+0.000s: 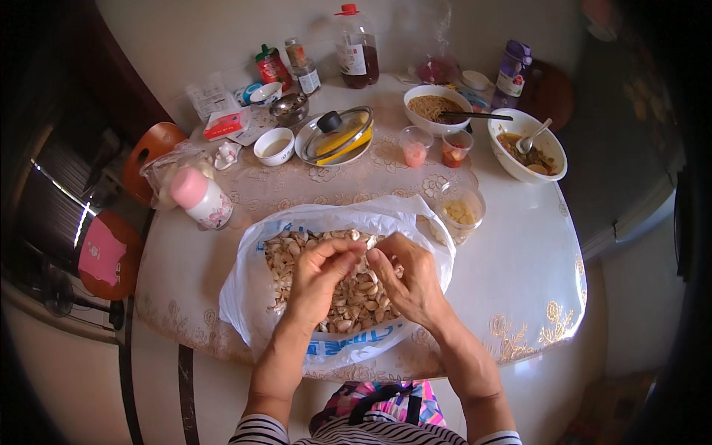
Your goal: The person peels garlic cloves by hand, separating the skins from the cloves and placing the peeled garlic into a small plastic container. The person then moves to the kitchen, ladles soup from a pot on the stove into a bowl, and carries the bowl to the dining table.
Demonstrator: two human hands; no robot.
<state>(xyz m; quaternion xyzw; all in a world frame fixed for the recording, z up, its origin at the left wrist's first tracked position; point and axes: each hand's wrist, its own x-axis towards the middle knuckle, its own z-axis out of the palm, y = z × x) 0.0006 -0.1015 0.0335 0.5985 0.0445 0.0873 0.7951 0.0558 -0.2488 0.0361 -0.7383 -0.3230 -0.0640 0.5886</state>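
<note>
An opened white plastic bag point(250, 278) lies on the table before me, filled with unpeeled garlic cloves point(356, 306). Above the cloves, my left hand point(325, 272) is bent with thumb and fingers pinched together. My right hand point(406, 272) faces it, fingers curled, its thumb close to the left fingertips. A small pale piece, perhaps garlic or its skin, shows between the two hands; which fingers grip it is hard to tell. Just beyond the bag's right rim stands a clear plastic cup point(460, 211) with peeled, pale yellow cloves.
A pink-capped bottle point(200, 197) stands left of the bag. Farther back are a glass-lidded plate point(334, 139), a small white bowl point(274, 146), a noodle bowl point(436, 108) with chopsticks, two small cups, a large bowl with a spoon point(528, 144) and a red-capped jug point(357, 50).
</note>
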